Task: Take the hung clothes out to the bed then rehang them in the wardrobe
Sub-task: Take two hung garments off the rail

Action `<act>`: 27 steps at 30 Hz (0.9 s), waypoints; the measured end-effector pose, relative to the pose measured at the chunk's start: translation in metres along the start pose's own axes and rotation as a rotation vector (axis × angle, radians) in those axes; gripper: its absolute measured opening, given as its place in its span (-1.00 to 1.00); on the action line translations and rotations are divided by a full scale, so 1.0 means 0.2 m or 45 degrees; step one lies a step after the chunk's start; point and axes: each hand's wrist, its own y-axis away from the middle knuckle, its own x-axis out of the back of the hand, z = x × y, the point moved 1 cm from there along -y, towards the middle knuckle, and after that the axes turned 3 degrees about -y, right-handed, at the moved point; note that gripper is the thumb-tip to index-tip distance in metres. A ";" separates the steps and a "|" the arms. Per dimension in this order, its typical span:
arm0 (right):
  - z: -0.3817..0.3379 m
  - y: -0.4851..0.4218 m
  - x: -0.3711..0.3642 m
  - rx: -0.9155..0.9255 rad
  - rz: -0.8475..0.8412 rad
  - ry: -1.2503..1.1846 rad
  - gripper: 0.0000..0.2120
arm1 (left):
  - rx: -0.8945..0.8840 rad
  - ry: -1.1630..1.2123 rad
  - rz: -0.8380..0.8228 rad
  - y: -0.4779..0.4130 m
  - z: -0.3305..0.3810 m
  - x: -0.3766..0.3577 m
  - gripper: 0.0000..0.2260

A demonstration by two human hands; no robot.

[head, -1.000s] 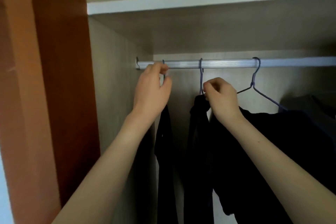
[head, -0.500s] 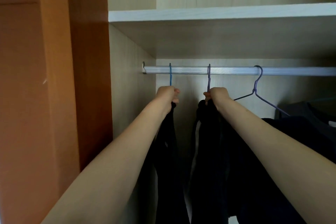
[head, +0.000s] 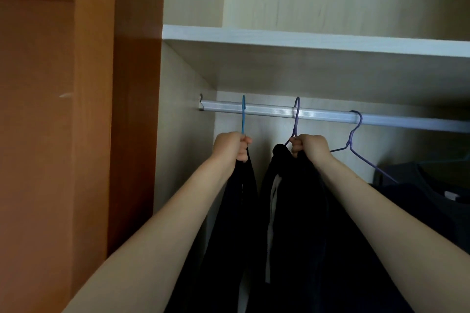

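Left hand [head: 232, 145] fingers clenched on blue hanger [head: 243, 114]; right hand [head: 311, 146] gripping purple hanger [head: 296, 115].

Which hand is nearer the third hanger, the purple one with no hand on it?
Right. The right hand grips the neck of the middle hanger, just left of the free purple hanger. The left hand holds the blue hanger, farther left along the rail.

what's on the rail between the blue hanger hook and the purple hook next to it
Nothing: in the head view the silver rail is bare between the blue hook and the purple hook.
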 end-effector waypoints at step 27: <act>0.67 1.15 0.35 -0.292 0.129 -0.181 -0.73 | 0.193 -0.148 -0.279 0.72 -0.93 0.25 -0.68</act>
